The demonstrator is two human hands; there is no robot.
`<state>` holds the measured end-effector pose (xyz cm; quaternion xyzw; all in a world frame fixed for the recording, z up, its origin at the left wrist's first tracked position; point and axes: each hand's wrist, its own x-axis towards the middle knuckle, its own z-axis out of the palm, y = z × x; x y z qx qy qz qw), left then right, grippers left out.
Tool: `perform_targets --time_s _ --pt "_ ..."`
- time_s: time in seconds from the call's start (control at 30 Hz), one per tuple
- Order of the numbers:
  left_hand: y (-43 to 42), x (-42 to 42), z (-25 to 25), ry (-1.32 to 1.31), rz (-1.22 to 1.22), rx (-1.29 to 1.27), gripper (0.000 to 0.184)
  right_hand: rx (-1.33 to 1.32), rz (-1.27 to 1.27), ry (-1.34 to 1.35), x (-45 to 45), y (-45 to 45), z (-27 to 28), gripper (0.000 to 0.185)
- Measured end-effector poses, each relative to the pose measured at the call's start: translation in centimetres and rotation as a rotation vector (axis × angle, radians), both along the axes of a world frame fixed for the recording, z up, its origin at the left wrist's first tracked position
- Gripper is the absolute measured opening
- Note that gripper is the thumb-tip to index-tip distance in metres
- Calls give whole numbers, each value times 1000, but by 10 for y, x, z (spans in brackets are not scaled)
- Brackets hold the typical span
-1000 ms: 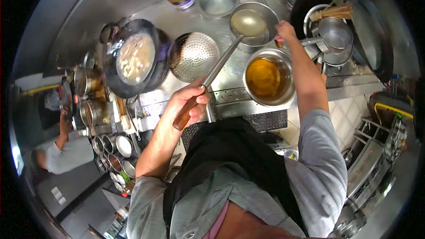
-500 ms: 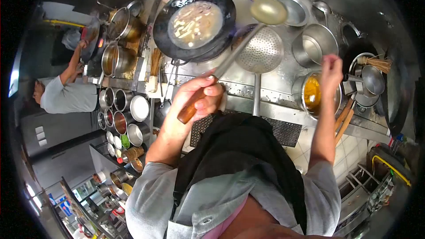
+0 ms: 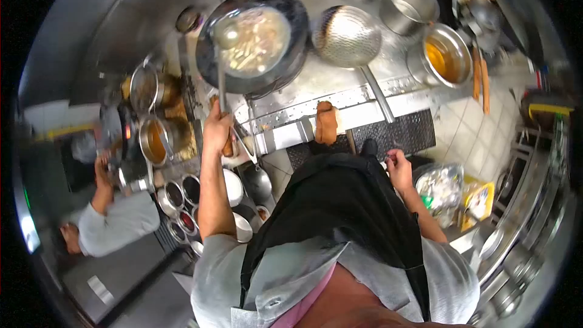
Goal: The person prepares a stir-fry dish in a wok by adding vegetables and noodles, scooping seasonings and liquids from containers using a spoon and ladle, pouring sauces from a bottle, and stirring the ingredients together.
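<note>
My left hand [image 3: 217,129] is wrapped round the wooden handle of a long metal ladle [image 3: 228,34], whose bowl is over the left part of a black wok [image 3: 297,54]. Pale pieces in a cloudy liquid [image 3: 258,42] fill the wok's middle. Low beside my apron, my right hand [image 3: 399,169] has its fingers curled; whether anything is in them is too small to tell. A perforated strainer [image 3: 347,35] lies right of the wok, its handle toward me.
A pot of amber liquid [image 3: 439,56] and an empty steel pot [image 3: 409,5] stand at the right. Another person [image 3: 118,218] works at the far left by more pots [image 3: 152,140]. A brown cloth [image 3: 326,123] lies on the counter's front edge.
The ladle has swung left over the wok. My right hand has dropped from the pots to beside my apron. The view has shifted, and the steel pot that my right hand held stands on the counter.
</note>
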<state>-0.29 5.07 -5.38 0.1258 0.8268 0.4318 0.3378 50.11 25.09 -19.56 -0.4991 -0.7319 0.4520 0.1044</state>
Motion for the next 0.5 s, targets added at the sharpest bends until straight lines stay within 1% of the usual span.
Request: perform_targets --time_s 0.03,0.1,0.13,0.17,0.2,0.23,0.27,0.3,0.33,0.37,0.43,0.47,0.5 --pt "-9 -7 -12 158 -59 -142 71 -58 -51 -46 11 -10 1 18" --pt "-24 -23 -47 861 -289 -302 68 -32 -97 -61 23 -29 4 18" --pt "-20 -17 -37 735 -299 -437 65 -6 -96 -56 24 -35 14 20" --pt "-16 -22 -43 755 -324 -537 65 19 -114 -59 21 -40 23 22" --pt "-10 -25 -50 774 -354 -638 65 64 -145 -9 23 -46 26 25" --pt "-5 -28 -56 791 -387 -738 65 118 -181 11 26 -52 15 25" --pt "-13 -42 -82 930 -406 -717 64 112 -247 -7 24 -58 34 26" --pt "-12 -35 -79 937 -478 -721 65 88 -301 49 31 -68 37 25" --pt "-23 -64 -106 938 -582 -550 66 122 -382 105 38 -80 37 24" --pt "-32 -90 -136 1015 -656 -270 65 158 -443 165 49 -95 38 24" --pt "-32 -75 -114 1010 -711 -449 57 140 -591 285 84 -133 64 22" --pt "-29 -69 -110 1027 -729 -543 55 187 -660 345 99 -156 60 22" --pt "-18 -61 -106 1071 -752 -602 53 197 -767 339 116 -182 58 22"
